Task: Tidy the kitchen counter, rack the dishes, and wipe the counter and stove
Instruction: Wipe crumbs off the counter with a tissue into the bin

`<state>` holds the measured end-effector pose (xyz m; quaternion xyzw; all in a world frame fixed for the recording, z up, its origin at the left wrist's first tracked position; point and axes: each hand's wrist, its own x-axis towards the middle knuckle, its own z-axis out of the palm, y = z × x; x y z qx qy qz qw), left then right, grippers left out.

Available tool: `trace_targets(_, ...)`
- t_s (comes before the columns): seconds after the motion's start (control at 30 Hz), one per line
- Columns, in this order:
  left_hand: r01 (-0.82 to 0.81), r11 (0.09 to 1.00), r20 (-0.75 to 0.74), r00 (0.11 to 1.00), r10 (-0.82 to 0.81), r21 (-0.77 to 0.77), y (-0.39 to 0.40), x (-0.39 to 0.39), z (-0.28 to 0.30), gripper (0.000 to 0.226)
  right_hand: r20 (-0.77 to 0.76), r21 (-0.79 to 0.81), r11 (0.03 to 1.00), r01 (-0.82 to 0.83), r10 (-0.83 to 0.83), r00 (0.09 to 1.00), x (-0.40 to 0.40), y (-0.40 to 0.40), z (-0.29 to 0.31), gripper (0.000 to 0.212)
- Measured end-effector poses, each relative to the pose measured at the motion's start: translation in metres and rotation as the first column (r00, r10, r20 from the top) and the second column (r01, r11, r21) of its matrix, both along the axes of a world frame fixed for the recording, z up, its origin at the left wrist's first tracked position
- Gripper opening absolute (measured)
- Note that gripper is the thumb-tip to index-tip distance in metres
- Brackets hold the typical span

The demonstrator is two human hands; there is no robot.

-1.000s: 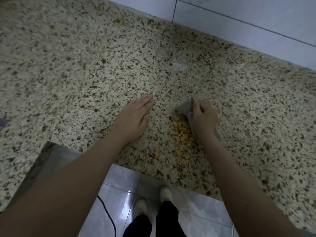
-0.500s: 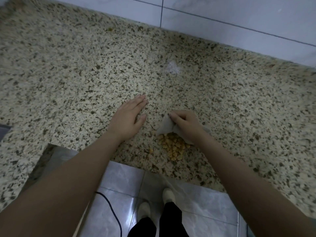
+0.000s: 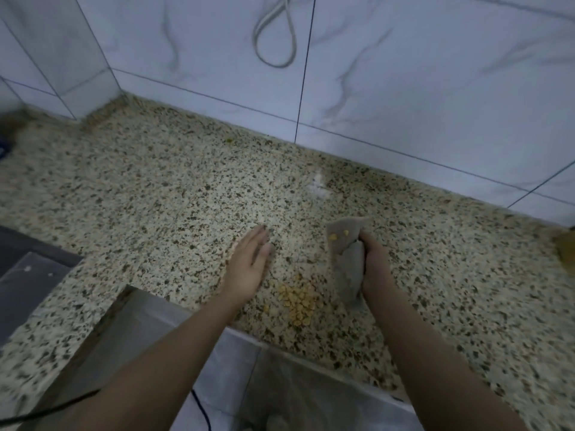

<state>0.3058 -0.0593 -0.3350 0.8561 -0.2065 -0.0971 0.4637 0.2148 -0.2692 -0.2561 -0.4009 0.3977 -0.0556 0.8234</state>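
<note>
Speckled granite, cream with dark flecks, makes up the bench (image 3: 155, 194), which runs back to a wall of white marbled tiles (image 3: 404, 88) with thin dark grout lines. The right hand (image 3: 375, 259) holds a grey cloth (image 3: 348, 253) bunched in a tight grip, fingers curled round its middle; one flap of the cloth stands up above the fist and carries a couple of yellow bits, while the rest hangs down along the wrist toward the bench top. The left hand (image 3: 249, 265) lies flat on the stone with its fingers straight and together, its grip wide and holding nothing, set just to the left of the cloth. Between the two wrists, near the front edge of the bench, sits a small heap of yellow crumbs (image 3: 297, 301), with a few loose ones scattered just beside it; neither hand touches the heap. A pale smear (image 3: 317, 189) marks the stone farther back, close to the wall. A grey cord (image 3: 273, 38) hangs in a loop against the tiles above. At the far left a dark flat surface (image 3: 28, 275) adjoins the granite; what it is cannot be told. A brownish object (image 3: 564, 247) shows at the right edge, too blurred to name. Below the front edge lie grey floor tiles (image 3: 224, 368), and a thin black cable (image 3: 199, 405) crosses them.
</note>
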Motion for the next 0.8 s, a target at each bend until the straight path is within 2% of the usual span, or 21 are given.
trace_targets(0.07, -0.118, 0.987, -0.094, 0.990, 0.107, -0.112, -0.002, -0.003, 0.021, 0.054, -0.009, -0.078, 0.996, -0.054, 0.054, 0.999, 0.004, 0.008, 0.016, 0.032)
trace_targets(0.13, -0.198, 0.967, -0.145, 0.974, 0.176, -0.158, 0.004, -0.003, 0.039, 0.048, -0.026, -0.173, 0.979, -0.111, 0.108, 0.994, 0.010, 0.019, 0.032, 0.028)
trace_targets(0.2, -0.266, 0.942, -0.156, 0.959, 0.237, -0.206, 0.015, -0.002, 0.061, 0.047, 0.015, -0.160, 0.977, -0.139, 0.143, 0.990, 0.019, 0.032, 0.048, 0.032)
trace_targets(0.3, -0.426, 0.858, -0.211, 0.902, 0.378, -0.287, 0.039, 0.004, 0.089, 0.049, 0.158, 0.109, 0.980, -0.168, 0.150, 0.976, 0.036, 0.061, 0.070, 0.043)
trace_targets(0.37, -0.527, 0.790, -0.254, 0.848, 0.466, -0.313, 0.057, 0.006, 0.101, 0.047, 0.214, 0.184, 0.956, -0.228, 0.188, 0.959, 0.047, 0.080, 0.078, 0.042)
trace_targets(0.47, -0.666, 0.664, -0.281, 0.745, 0.604, -0.340, 0.108, -0.008, 0.116, 0.050, 0.262, 0.215, 0.900, -0.380, 0.322, 0.910, 0.066, 0.128, 0.092, 0.059)
trace_targets(0.57, -0.758, 0.546, -0.270, 0.643, 0.717, -0.357, 0.168, -0.036, 0.126, 0.049, 0.259, 0.199, 0.839, -0.506, 0.453, 0.853, 0.072, 0.184, 0.106, 0.065)
trace_targets(0.67, -0.823, 0.413, -0.251, 0.526, 0.813, -0.389, 0.233, -0.074, 0.136, 0.044, 0.252, 0.175, 0.762, -0.624, 0.578, 0.776, 0.069, 0.254, 0.122, 0.061)
trace_targets(0.8, -0.865, 0.214, -0.199, 0.332, 0.922, -0.454, 0.328, -0.149, 0.154, 0.038, 0.276, 0.097, 0.626, -0.774, 0.730, 0.625, 0.037, 0.366, 0.142, 0.045)
